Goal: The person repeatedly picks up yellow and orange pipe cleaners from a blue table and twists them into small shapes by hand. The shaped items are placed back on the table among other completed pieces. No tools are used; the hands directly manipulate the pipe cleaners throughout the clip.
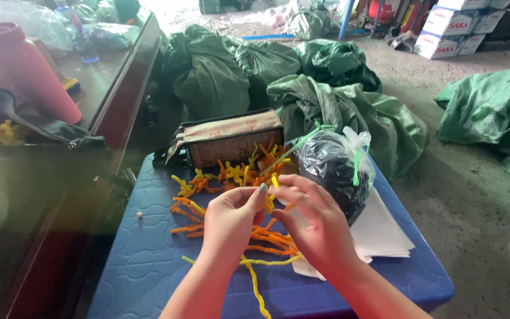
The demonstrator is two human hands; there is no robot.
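Your fingers (265,190) pinch together around a small yellow pipe cleaner (271,199), held between your left hand (229,221) and right hand (317,221), both closed on it above the blue table (149,260). Under them lies a pile of orange and yellow pipe cleaners (231,177). Just beside your right hand sit a clear bag of dark stuff (332,171) and white paper (385,230); behind, a brown pouch (231,139).

Yellow pipe cleaner (271,198) mostly hidden between the left hand (231,221) and right hand (317,227). Forearms cut off at bottom edge. Black stuff inside the plastic bag (332,171) unidentifiable. Left side blurred by glare.
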